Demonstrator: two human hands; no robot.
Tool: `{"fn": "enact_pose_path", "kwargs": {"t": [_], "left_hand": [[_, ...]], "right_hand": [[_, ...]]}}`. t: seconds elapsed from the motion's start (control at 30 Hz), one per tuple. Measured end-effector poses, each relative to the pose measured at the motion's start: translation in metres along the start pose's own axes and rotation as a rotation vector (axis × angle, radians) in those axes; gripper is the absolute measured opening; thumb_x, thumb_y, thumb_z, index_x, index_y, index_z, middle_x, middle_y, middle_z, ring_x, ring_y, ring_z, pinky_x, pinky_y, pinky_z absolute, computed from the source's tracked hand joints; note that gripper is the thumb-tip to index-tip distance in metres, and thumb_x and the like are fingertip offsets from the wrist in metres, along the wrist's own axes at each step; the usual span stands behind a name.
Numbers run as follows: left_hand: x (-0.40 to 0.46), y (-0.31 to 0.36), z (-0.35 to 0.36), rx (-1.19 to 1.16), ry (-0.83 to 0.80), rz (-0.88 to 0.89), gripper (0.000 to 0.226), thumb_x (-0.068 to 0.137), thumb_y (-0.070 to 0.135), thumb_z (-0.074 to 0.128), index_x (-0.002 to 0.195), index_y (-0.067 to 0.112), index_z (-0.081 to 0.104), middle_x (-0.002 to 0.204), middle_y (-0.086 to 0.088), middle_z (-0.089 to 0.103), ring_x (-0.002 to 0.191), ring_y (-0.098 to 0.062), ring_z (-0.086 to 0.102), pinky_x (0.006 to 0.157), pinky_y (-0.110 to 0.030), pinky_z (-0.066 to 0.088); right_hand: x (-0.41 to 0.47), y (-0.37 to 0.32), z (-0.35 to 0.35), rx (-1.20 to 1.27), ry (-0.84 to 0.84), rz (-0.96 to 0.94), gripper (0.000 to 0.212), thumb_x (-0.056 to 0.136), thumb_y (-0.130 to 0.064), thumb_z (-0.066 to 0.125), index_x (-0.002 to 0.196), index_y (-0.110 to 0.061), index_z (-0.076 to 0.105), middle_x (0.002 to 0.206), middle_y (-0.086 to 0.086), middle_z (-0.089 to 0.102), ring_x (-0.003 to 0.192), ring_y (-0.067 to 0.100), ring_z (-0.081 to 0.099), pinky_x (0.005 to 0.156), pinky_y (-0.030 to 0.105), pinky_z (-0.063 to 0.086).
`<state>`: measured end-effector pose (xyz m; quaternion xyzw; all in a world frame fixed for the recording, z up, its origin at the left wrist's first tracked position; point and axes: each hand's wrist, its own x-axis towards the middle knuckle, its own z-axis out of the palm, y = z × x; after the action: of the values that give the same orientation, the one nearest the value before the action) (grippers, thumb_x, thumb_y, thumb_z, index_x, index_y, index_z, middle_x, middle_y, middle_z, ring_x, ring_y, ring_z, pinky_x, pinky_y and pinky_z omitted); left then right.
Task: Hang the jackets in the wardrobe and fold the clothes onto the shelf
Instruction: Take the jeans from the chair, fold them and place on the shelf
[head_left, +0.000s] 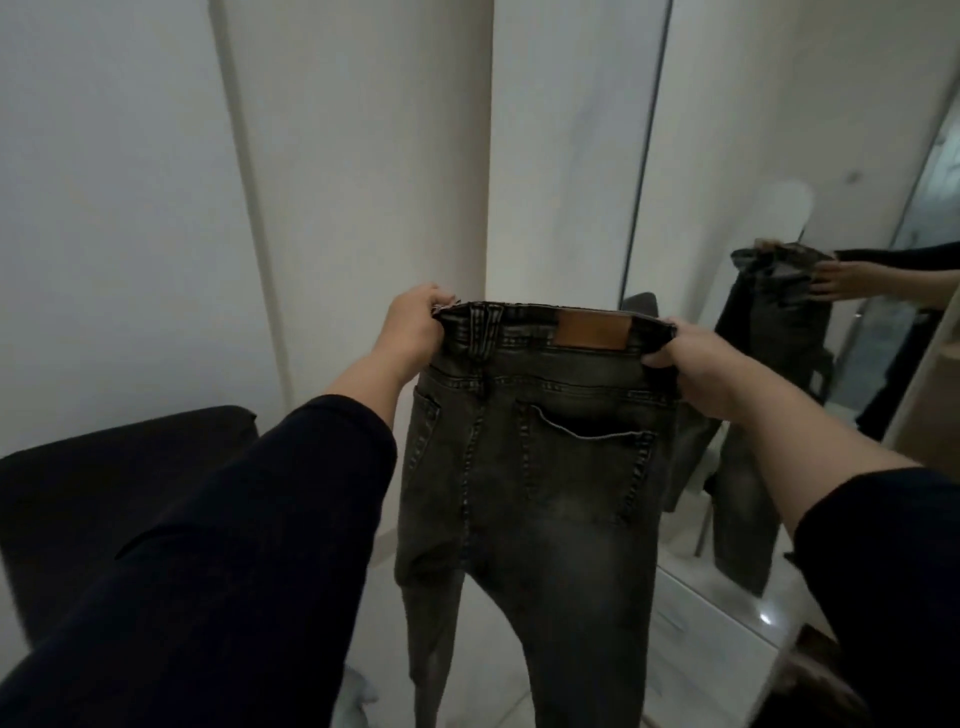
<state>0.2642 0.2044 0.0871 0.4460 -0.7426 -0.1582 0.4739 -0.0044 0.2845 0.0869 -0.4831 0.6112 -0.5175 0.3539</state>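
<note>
Head view: we pinch the jeans (524, 467) waistband, left hand (413, 325) and right hand (698, 364); dangling legs could twist, spoiling our fold.

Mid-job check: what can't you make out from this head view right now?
- Jeans leg ends: cut off by the bottom edge.
- Front of the jeans: faces away; the mirror reflection is too dim to read.
- Fingertips of the left hand and right hand: tucked into the waistband.
- Wardrobe rail and shelf: not in view.
- Dark chair: partly behind the left sleeve.
</note>
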Motion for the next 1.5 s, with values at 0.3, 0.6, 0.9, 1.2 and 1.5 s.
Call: {"fn": "enact_pose_path", "kwargs": {"t": [0.3,0.6,0.9,1.2,1.5], "left_hand": [[0.019,0.044,0.025,-0.538,-0.046,-0.119,0.031,0.085,-0.01,0.036,0.066,0.006,0.054,0.06,-0.002,0.049,0.056,-0.013,0.046,0.054,-0.021,0.036],[0.039,0.063,0.033,-0.719,-0.127,-0.305,0.038,0.099,0.013,0.035,0.063,0.012,0.047,0.045,0.001,0.053,0.052,-0.014,0.049,0.049,-0.017,0.041],[0.044,0.057,0.012,-0.512,0.027,-0.251,0.037,0.091,-0.01,0.037,0.062,0.007,0.053,0.034,0.013,0.049,0.06,-0.013,0.04,0.039,-0.01,0.031],[0.044,0.068,-0.005,-0.432,0.056,-0.217,0.04,0.092,-0.008,0.039,0.059,0.013,0.041,0.06,-0.001,0.04,0.055,-0.008,0.034,0.037,-0.009,0.028],[0.038,0.096,0.003,-0.453,-0.007,-0.136,0.042,0.095,-0.009,0.036,0.06,0.015,0.039,0.033,0.01,0.048,0.031,0.01,0.044,0.038,-0.002,0.032]], "right_hand": [[0.016,-0.032,-0.002,0.189,-0.081,-0.092,0.043,0.076,0.019,0.028,0.097,-0.009,0.053,0.083,0.011,0.055,0.076,0.025,0.052,0.066,0.028,0.04],[0.024,-0.019,0.02,0.323,-0.152,0.076,0.035,0.084,0.009,0.031,0.087,-0.012,0.059,0.085,0.01,0.063,0.076,0.024,0.059,0.071,0.03,0.047],[0.021,0.0,0.042,0.434,-0.205,0.195,0.033,0.064,0.005,0.042,0.093,-0.009,0.052,0.09,0.012,0.059,0.078,0.03,0.06,0.076,0.032,0.051],[0.004,-0.019,0.041,0.461,-0.323,0.139,0.027,0.08,0.005,0.04,0.091,-0.007,0.062,0.079,0.008,0.07,0.076,0.024,0.064,0.08,0.029,0.05],[-0.003,-0.025,0.037,0.342,-0.35,0.089,0.022,0.087,-0.001,0.043,0.091,-0.01,0.063,0.078,0.006,0.07,0.078,0.021,0.062,0.08,0.031,0.047]]}}
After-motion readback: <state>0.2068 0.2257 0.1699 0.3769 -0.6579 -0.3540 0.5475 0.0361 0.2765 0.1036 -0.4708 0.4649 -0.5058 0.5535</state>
